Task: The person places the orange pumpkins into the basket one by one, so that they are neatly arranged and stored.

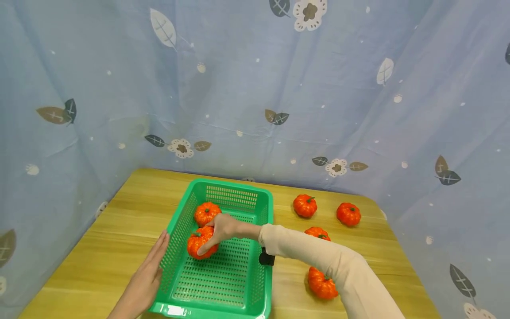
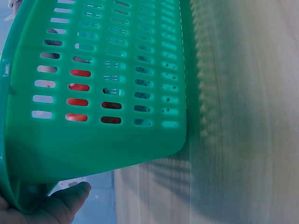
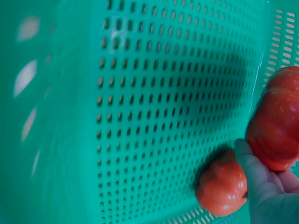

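Two orange-red toy pumpkins sit in a green plastic basket [image 1: 171, 308]. My right hand [image 1: 225, 228] reaches over the basket's right wall and grips the nearer pumpkin [image 1: 198, 244], thumb on its near side. In the right wrist view that pumpkin [image 3: 276, 123] lies against the fingers, and the farther pumpkin [image 3: 222, 186] is just beside the hand. My left hand [image 1: 149, 277] rests along the outside of the basket's left wall with its fingers fairly straight. A digit [image 2: 74, 196] shows beneath the rim in the left wrist view.
Right of the basket, several more pumpkins lie on the wooden table [image 1: 99, 257]: one at the back [image 1: 305, 206], one farther right [image 1: 348, 214], one partly behind the sleeve [image 1: 317, 232], and one nearer me [image 1: 322, 284]. A patterned blue cloth [image 1: 239, 88] hangs behind.
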A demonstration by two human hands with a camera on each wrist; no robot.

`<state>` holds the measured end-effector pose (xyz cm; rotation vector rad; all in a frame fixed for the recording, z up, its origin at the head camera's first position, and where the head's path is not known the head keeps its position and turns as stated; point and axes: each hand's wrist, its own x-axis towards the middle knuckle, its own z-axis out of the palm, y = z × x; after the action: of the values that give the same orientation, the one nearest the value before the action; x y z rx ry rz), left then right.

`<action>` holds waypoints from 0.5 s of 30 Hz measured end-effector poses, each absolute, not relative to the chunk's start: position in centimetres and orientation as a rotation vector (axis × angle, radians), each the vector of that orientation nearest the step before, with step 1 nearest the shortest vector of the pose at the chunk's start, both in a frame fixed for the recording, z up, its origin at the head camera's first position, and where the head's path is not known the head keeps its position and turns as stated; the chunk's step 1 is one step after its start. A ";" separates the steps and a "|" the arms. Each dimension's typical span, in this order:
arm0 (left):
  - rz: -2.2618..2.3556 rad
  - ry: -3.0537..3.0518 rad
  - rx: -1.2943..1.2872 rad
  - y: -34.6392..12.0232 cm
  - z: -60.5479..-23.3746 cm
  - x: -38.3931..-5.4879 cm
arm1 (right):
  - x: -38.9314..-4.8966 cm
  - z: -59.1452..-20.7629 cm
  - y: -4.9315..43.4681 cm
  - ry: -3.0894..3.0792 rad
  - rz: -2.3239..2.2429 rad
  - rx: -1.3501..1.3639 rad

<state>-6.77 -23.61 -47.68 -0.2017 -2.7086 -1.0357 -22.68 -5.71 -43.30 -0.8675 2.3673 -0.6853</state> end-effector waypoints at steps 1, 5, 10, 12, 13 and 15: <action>-1.041 -2.712 -0.197 -23.6 -47.7 -6.7 | -22.6 -43.4 -5.9 2.369 -0.684 -0.857; -1.063 -2.708 -0.185 -23.6 -47.6 -6.5 | -22.2 -43.9 -6.6 2.398 -0.659 -0.810; -1.058 -2.722 -0.178 -23.4 -47.6 -6.5 | -21.9 -44.4 -7.2 2.468 -0.629 -0.744; -1.060 -2.730 -0.175 -23.4 -47.6 -6.6 | -21.9 -44.7 -7.3 2.472 -0.648 -0.718; -1.065 -2.733 -0.171 -23.4 -47.6 -6.6 | -21.8 -44.8 -7.4 2.472 -0.664 -0.703; -1.062 -2.737 -0.163 -23.4 -47.6 -6.6 | -21.9 -45.0 -7.5 2.467 -0.685 -0.688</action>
<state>-6.65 -23.44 -47.56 -0.1631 -2.7373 -1.0620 -21.86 -7.49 -44.97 -0.6885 2.4671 -0.6851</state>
